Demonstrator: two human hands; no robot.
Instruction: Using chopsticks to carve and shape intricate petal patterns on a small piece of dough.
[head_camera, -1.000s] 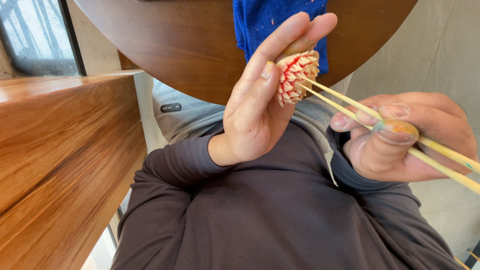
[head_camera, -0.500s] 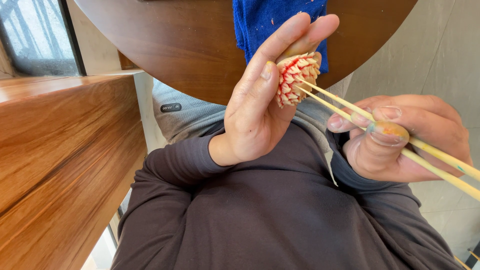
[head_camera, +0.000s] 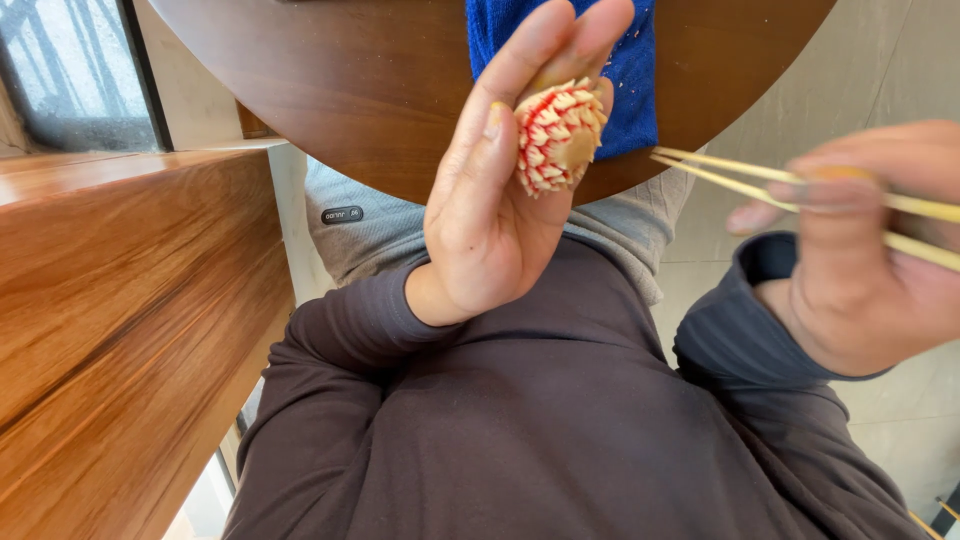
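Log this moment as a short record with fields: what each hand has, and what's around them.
left hand: raised upright, holds a small round scaly piece, cream with red edging, between thumb and fingers
right hand: grips a pair of thin pale sticks, tips pointing toward the piece, not touching it
gap: sticks apart from the piece
behind: blue cloth on a round dark wooden table
side: wooden ledge
clothing: dark long sleeves

Bright daylight; right hand (head_camera: 860, 250) motion-blurred.
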